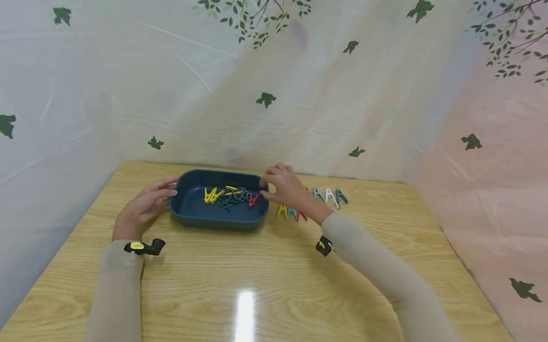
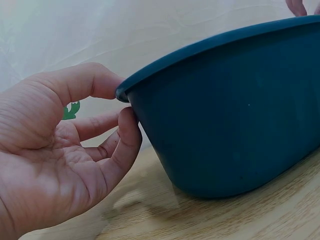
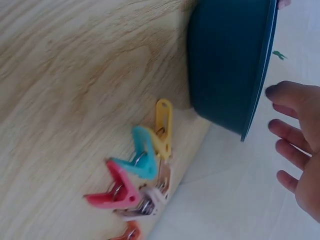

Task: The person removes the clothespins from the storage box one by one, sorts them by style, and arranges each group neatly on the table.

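A dark blue tub (image 1: 216, 223) stands at the back of the table. My left hand (image 1: 149, 202) holds its left end. In the left wrist view the thumb meets the rim (image 2: 200, 50) and curled fingers (image 2: 129, 132) touch the wall below it. Over the tub's right end hovers my right hand (image 1: 284, 187); the right wrist view shows its fingers (image 3: 287, 131) spread apart, nothing between them. Inside the tub lie a red clothespin (image 1: 253, 200), yellow clothespins (image 1: 213, 196) and tangled dark pieces with rings (image 1: 231, 198), too small to make out.
Right of the tub, clothespins lie in two rows: yellow (image 1: 282, 211), light blue (image 1: 292, 213) and red in front, teal (image 1: 318, 194), white (image 1: 331, 197) and dark green (image 1: 342, 196) behind. A patterned cloth (image 1: 266, 130) hangs along the table's back edge.
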Available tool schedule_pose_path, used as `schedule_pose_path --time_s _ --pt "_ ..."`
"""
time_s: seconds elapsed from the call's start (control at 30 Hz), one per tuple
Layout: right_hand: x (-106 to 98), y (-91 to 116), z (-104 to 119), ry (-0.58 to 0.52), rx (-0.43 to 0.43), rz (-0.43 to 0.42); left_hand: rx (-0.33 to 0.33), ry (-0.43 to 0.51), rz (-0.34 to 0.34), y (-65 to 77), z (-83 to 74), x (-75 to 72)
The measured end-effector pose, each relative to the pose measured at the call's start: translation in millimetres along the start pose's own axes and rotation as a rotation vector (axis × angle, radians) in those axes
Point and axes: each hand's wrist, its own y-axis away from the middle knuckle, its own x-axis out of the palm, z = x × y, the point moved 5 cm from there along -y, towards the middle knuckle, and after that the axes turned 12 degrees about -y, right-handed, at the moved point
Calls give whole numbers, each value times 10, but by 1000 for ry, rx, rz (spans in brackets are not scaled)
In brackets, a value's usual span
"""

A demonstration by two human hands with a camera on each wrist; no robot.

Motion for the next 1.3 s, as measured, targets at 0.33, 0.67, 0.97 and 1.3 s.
schedule_pose_path --time_s 0.33,0.67,0.97,1.3 --pt "242 -237 71 55 1 273 3 -23 -12 12 -22 38" --pt "480 -398 26 188 -1 404 -13 -61 -21 -2 -27 2" --pt "589 -419 31 289 -21 448 -10 -43 -20 21 -15 6" --pt "617 -462 77 351 20 508 23 -41 -16 5 -15 10"
